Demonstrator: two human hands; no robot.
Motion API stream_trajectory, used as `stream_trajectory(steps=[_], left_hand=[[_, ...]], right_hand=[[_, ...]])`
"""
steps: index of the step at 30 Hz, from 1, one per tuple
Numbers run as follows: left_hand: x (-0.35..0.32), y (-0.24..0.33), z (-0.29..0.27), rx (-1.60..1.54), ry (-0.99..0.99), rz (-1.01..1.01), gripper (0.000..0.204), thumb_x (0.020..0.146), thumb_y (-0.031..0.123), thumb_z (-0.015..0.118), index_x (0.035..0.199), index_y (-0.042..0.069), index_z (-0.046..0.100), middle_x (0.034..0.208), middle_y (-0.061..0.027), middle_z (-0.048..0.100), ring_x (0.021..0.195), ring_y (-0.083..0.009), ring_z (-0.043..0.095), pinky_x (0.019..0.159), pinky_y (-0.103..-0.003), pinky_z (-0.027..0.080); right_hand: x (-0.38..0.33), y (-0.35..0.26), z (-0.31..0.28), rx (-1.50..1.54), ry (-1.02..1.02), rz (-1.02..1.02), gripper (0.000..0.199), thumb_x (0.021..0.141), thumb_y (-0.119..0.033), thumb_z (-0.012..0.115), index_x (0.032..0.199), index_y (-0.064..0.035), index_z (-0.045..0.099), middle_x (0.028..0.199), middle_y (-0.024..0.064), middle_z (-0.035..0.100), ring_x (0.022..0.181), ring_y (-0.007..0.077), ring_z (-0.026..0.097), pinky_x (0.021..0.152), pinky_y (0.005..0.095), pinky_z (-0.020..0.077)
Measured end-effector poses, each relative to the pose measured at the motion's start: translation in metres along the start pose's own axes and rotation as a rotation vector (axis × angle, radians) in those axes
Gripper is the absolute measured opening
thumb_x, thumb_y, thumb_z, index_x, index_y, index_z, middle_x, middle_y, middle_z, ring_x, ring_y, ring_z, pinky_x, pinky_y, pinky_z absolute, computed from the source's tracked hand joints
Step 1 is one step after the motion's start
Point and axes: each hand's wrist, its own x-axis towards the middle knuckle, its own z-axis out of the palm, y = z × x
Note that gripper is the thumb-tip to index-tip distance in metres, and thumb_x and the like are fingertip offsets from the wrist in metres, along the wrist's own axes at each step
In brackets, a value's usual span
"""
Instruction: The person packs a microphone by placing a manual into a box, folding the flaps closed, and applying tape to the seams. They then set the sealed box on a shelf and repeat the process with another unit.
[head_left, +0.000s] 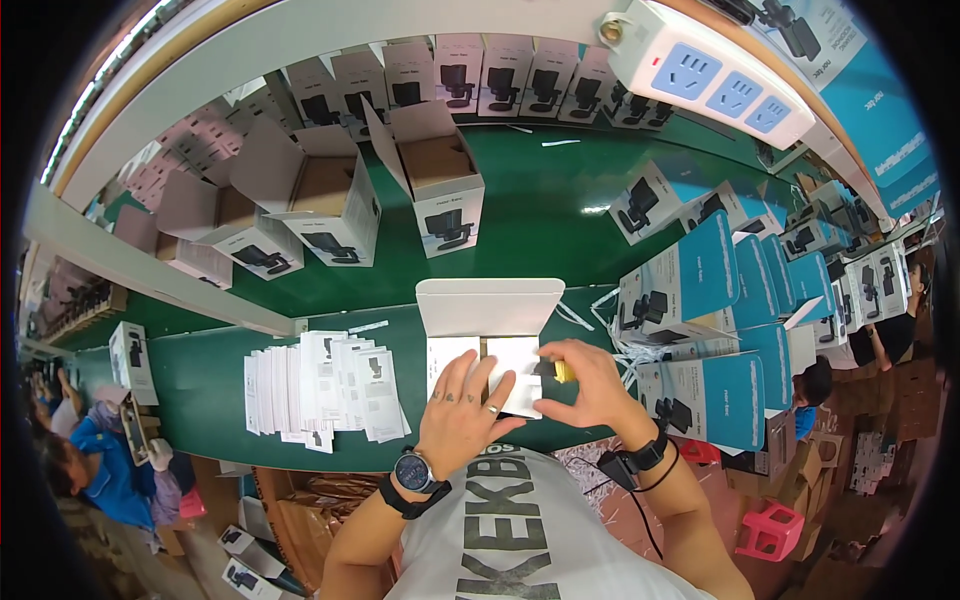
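Observation:
An open white box lies on the green table right in front of me, its lid flap standing up toward the far side. My left hand rests flat on the white insert inside the box, fingers spread, with a ring and a wristwatch on that arm. My right hand pinches a small yellow and black object at the box's right edge.
A fanned stack of white leaflets lies left of the box. Open white cartons stand farther back, with a row of boxes behind. Blue and white boxes pile up at the right. A power strip hangs overhead. Other people work at both sides.

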Motion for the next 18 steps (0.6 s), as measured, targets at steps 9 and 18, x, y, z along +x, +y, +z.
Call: stream_trajectory(steps=[9,18], left_hand=[[-0.019,0.018,0.008,0.055,-0.037,-0.126,0.081,0.088,0.040,0.077,0.156,0.008,0.046,0.159,-0.0273,0.041,0.148,-0.0454,0.040,0.120,-0.054,0.035],[-0.026,-0.002,0.011,0.087,0.005,-0.096,0.078,0.091,0.036,0.074,0.156,0.006,0.044,0.158,-0.0292,0.042,0.146,-0.0449,0.042,0.122,-0.054,0.032]], right_hand=[[-0.057,0.032,0.002,0.264,0.075,0.468,0.027,0.079,-0.021,0.084,0.098,-0.0064,0.073,0.081,0.0105,0.068,0.078,0.0299,0.068,0.065,0.0366,0.0519],[0.004,-0.025,0.013,-0.134,0.011,0.286,0.028,0.086,-0.016,0.078,0.112,-0.0072,0.077,0.086,0.0120,0.070,0.077,0.0288,0.068,0.069,0.0402,0.0534]])
